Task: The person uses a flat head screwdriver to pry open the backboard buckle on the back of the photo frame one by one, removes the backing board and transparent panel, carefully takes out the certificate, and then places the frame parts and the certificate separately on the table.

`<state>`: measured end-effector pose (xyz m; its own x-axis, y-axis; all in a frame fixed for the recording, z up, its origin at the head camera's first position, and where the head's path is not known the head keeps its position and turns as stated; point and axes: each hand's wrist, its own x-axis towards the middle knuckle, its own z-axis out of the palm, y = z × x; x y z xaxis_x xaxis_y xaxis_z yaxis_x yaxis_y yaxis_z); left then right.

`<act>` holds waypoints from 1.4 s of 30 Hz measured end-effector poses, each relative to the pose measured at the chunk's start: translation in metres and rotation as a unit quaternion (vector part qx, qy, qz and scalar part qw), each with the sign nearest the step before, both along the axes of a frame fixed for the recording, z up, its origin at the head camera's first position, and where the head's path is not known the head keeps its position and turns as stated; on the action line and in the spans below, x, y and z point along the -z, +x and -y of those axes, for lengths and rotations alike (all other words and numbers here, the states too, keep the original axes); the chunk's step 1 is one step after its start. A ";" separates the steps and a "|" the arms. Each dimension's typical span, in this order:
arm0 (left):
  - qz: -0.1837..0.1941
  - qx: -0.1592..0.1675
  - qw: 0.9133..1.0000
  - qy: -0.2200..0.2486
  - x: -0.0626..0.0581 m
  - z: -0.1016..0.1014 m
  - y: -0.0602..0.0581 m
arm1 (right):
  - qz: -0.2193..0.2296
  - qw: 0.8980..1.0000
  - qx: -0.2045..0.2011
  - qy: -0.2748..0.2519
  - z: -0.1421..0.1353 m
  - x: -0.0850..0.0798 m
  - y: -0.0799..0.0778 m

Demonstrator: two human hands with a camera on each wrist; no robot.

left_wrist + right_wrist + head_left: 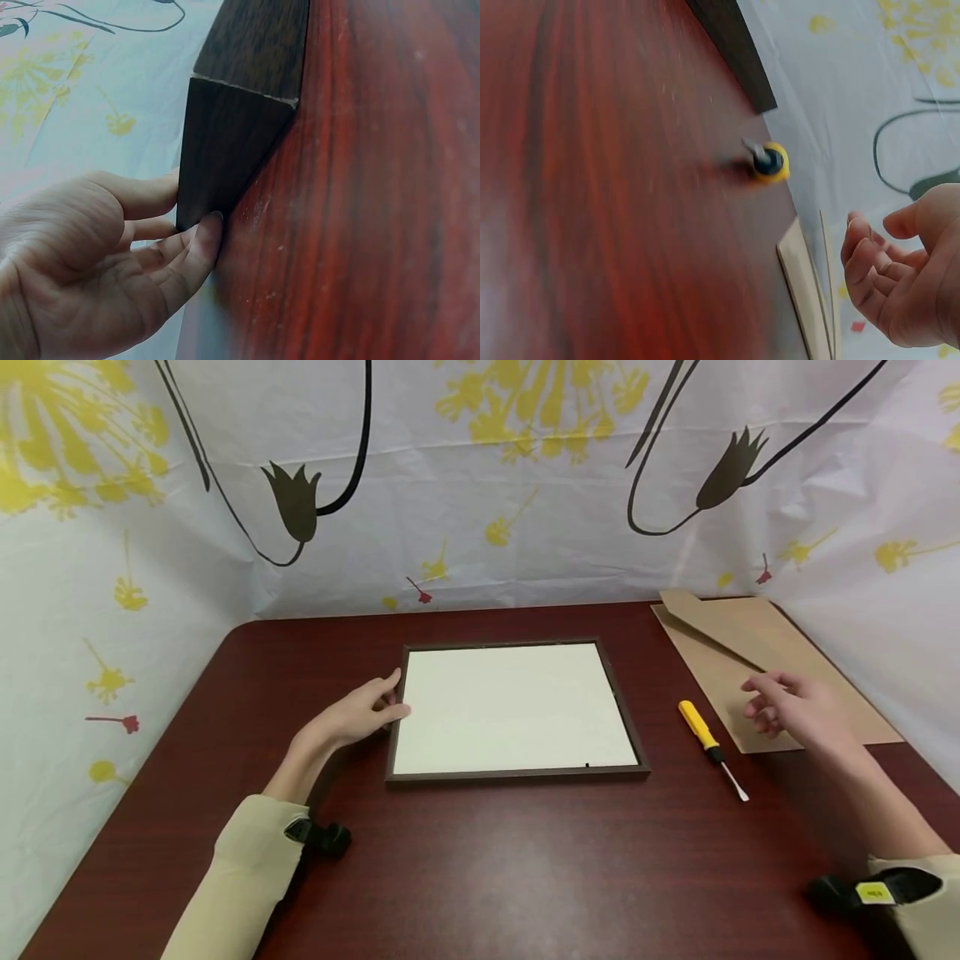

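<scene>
A dark brown picture frame (517,775) with a white panel inside lies flat on the table. My left hand (360,710) grips its left side, the thumb over the rim and the other fingers at the outer edge. In the left wrist view the fingertips of the left hand (97,262) press on the dark side of the frame (229,135). Over a brown backing board (787,647) on the right, my right hand (795,706) hovers with loosely curled fingers, holding nothing. A yellow-handled screwdriver (697,725) lies between the frame and the board.
The backing board has a raised brown flap (720,631) on it. Dark red wood makes up the tabletop (480,868). Behind and at both sides hangs a white patterned sheet (480,560), close to the table's edges.
</scene>
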<state>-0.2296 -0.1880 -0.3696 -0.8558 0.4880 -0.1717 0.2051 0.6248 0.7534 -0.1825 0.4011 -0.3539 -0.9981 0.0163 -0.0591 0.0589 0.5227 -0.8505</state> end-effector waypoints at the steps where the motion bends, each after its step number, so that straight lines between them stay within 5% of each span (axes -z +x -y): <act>1: 0.001 -0.001 1.000 -0.002 0.000 0.000 0.000 | -0.008 1.000 -0.004 0.004 0.005 -0.001 -0.001; 22: -0.042 -0.004 0.998 -0.035 -0.007 -0.004 -0.002 | -0.093 0.989 -0.105 0.055 0.088 0.005 -0.035; 28: -0.063 -0.008 0.997 -0.039 -0.008 -0.008 -0.008 | -0.075 0.983 -0.139 0.093 0.115 0.001 -0.051; 36: -0.021 -0.007 0.998 -0.051 -0.010 -0.020 -0.016 | -0.065 0.957 -0.185 0.212 0.144 0.005 -0.069; 42: 0.019 -0.009 0.998 -0.059 -0.012 -0.022 -0.018 | -0.024 0.955 -0.182 0.233 0.150 0.011 -0.075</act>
<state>-0.2471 -0.1655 -0.3577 -0.8556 0.4476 -0.2599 0.1655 0.7123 0.6820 -0.2573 0.2509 -0.3646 -0.9438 -0.3199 -0.0835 -0.2331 0.8230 -0.5180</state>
